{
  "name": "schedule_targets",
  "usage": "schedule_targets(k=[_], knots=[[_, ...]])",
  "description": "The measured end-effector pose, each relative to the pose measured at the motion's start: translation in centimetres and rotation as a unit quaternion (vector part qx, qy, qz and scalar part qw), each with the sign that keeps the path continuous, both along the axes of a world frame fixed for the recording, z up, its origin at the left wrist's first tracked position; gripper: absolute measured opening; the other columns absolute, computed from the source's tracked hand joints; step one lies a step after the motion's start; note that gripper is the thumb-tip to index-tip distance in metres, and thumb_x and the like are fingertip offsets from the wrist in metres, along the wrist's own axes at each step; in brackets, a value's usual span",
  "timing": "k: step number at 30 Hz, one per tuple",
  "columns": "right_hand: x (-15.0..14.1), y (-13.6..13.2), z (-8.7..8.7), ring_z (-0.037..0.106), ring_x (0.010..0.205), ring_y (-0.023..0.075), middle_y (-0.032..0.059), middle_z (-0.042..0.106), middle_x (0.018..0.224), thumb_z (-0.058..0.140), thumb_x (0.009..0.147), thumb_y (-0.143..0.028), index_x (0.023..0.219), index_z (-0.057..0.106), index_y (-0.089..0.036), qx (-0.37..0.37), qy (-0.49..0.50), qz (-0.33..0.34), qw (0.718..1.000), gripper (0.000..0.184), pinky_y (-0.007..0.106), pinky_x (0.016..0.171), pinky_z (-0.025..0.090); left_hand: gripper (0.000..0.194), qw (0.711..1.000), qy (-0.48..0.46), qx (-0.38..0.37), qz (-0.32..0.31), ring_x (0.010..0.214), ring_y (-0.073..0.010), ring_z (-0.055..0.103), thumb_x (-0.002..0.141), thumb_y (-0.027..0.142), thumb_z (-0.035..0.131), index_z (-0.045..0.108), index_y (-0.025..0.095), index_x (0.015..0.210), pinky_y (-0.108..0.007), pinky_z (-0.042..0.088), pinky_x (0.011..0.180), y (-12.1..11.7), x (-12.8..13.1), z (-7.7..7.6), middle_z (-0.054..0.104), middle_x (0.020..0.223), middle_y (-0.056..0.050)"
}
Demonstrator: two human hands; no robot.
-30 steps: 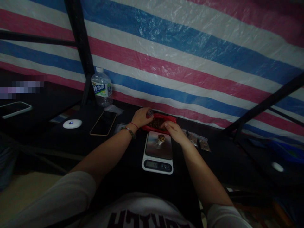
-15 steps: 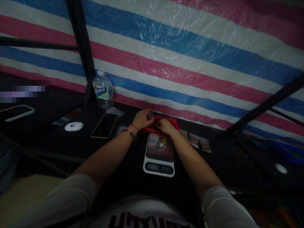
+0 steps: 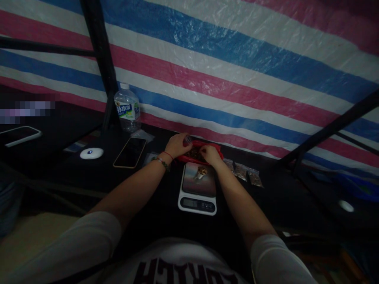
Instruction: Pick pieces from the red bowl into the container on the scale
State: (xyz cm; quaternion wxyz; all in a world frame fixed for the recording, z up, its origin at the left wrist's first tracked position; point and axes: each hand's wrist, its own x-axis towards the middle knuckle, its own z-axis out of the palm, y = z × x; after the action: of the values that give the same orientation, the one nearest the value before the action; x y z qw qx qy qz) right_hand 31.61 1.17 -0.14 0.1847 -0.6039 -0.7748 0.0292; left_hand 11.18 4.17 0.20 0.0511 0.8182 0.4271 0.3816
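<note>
A red plastic bag (image 3: 218,147), spread open, holds small brown dried pieces (image 3: 194,153). At its left side, my left hand (image 3: 178,145) is closed on what looks like a small clear plastic bag (image 3: 187,140). My right hand (image 3: 211,154) reaches over the right part of the red bag with its fingers pinched at the brown pieces; whatever is between them is too small to make out. Just in front stands a white kitchen scale (image 3: 197,206) with a dark plate. A small cup of brown pieces (image 3: 201,172) rests tilted on that plate.
Several filled zip bags (image 3: 241,172) lie right of the scale. To the left are a phone (image 3: 130,152), a white oval device (image 3: 91,153), and a clear bottle (image 3: 128,108). A striped plastic sheet (image 3: 207,79) hangs behind, with dark metal posts (image 3: 99,43).
My right hand has drawn slightly up and right from the brown pieces, showing more of them. My left hand stays at the red bag. The whole view has shifted slightly.
</note>
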Motion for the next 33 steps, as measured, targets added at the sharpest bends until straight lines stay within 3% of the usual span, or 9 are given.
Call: schedule_targets(k=[7,11,13,15,18,22,26,30,33], knots=[[-0.1,-2.0,1.4,0.065,0.089,0.0192,0.0079,0.071,0.092,0.048,0.089,-0.023,0.089,0.072,-0.016,0.01,0.141,0.021,0.99,0.024,0.031,0.084,0.048,0.045,1.0,-0.004,0.003,0.001,0.104,-0.0244,0.061,0.075,0.038,0.06,0.059,0.017,0.115,-0.035,0.045,0.096,0.1,0.1,-0.2,0.065,0.112,-0.01],[1.7,-5.6,3.0,0.066,0.09,0.0188,0.0071,0.071,0.097,0.037,0.096,-0.042,0.108,0.067,-0.018,-0.068,0.266,0.104,0.956,0.04,0.033,0.083,0.051,0.047,1.0,-0.005,0.006,-0.007,0.104,-0.025,0.06,0.075,0.039,0.06,0.057,0.016,0.117,-0.036,0.044,0.096,0.0,0.2,-0.1,0.065,0.112,-0.01],[2.7,-7.5,3.6,0.062,0.104,0.0211,0.0079,0.067,0.113,0.048,0.09,-0.049,0.118,0.062,-0.021,-0.101,0.266,0.164,0.944,0.042,0.036,0.091,0.048,0.048,1.0,-0.009,0.009,-0.018,0.103,-0.0251,0.06,0.075,0.039,0.061,0.057,0.016,0.117,-0.036,0.044,0.095,0.0,0.3,-0.2,0.065,0.112,-0.01],[3.2,-9.0,3.7,0.056,0.116,0.0244,0.0093,0.059,0.128,0.067,0.076,-0.05,0.127,0.055,-0.022,-0.119,0.234,0.201,0.944,0.059,0.039,0.098,0.044,0.047,0.999,-0.012,0.01,-0.028,0.102,-0.0251,0.06,0.075,0.038,0.061,0.057,0.016,0.116,-0.036,0.045,0.095,0.1,0.4,-0.3,0.065,0.11,-0.009],[2.8,-10.2,3.4,0.05,0.122,0.0273,0.0114,0.053,0.134,0.081,0.062,-0.044,0.132,0.05,-0.021,-0.113,0.173,0.202,0.957,0.079,0.043,0.104,0.038,0.05,0.999,-0.02,0.013,-0.031,0.103,-0.0258,0.06,0.074,0.038,0.062,0.056,0.015,0.117,-0.038,0.044,0.095,0.1,0.6,-0.5,0.065,0.111,-0.01],[1.2,-10.2,2.6,0.053,0.114,0.0259,0.0103,0.06,0.118,0.078,0.066,-0.035,0.117,0.06,-0.02,-0.079,0.152,0.202,0.964,0.057,0.043,0.1,0.039,0.054,0.999,-0.022,0.014,-0.032,0.104,-0.0271,0.06,0.073,0.04,0.064,0.055,0.013,0.119,-0.039,0.045,0.095,0.0,0.6,-0.7,0.064,0.113,-0.012],[0.4,-9.5,2.0,0.057,0.107,0.0225,0.0074,0.063,0.107,0.075,0.07,-0.03,0.101,0.065,-0.019,-0.09,0.221,0.219,0.946,0.034,0.039,0.097,0.041,0.057,0.999,-0.02,0.014,-0.036,0.106,-0.0279,0.06,0.073,0.041,0.064,0.054,0.013,0.121,-0.039,0.045,0.096,0.0,0.5,-0.7,0.063,0.115,-0.013],[0.4,-8.6,1.2,0.062,0.1,0.02,0.0068,0.066,0.105,0.077,0.065,-0.025,0.102,0.064,-0.018,-0.155,0.338,0.179,0.911,0.04,0.036,0.094,0.045,0.052,0.999,-0.029,0.011,-0.038,0.103,-0.0274,0.06,0.073,0.04,0.065,0.056,0.016,0.117,-0.039,0.046,0.094,0.2,0.4,-0.9,0.064,0.111,-0.012],[0.3,-8.2,0.8,0.063,0.1,0.0202,0.007,0.066,0.106,0.079,0.061,-0.024,0.106,0.063,-0.018,-0.176,0.356,0.176,0.901,0.049,0.036,0.093,0.046,0.05,0.999,-0.036,0.012,-0.037,0.101,-0.0276,0.061,0.072,0.04,0.065,0.056,0.017,0.116,-0.039,0.047,0.092,0.4,0.4,-1.0,0.064,0.109,-0.011]])
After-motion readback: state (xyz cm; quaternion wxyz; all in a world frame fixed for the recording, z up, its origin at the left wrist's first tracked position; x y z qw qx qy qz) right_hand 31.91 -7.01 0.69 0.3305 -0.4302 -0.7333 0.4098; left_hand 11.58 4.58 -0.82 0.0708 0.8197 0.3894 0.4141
